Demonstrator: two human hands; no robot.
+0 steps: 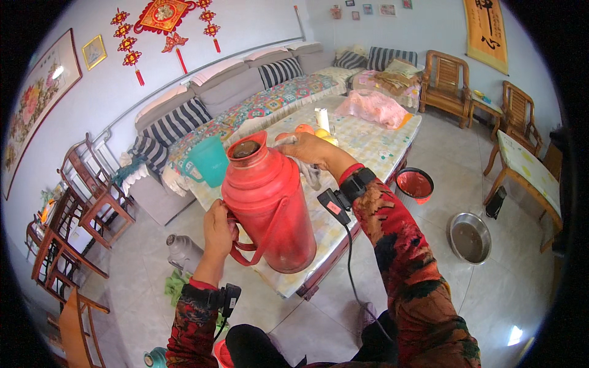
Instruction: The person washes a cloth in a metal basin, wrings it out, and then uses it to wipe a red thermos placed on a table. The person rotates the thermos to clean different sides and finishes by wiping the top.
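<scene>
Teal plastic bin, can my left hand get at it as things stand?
Probably not without letting go: your left hand is gripping the red flask. The teal plastic bin looks close beyond that hand, with nothing obvious between, so once freed it likely could.

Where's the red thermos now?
Head view, just left of centre: the red thermos is between the left hand at its side and the right hand holding a grey cloth.

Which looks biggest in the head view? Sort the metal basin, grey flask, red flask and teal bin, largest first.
1. Red flask, helped by being nearest the camera.
2. Teal bin and metal basin: too alike to rank.
3. Grey flask.
</scene>
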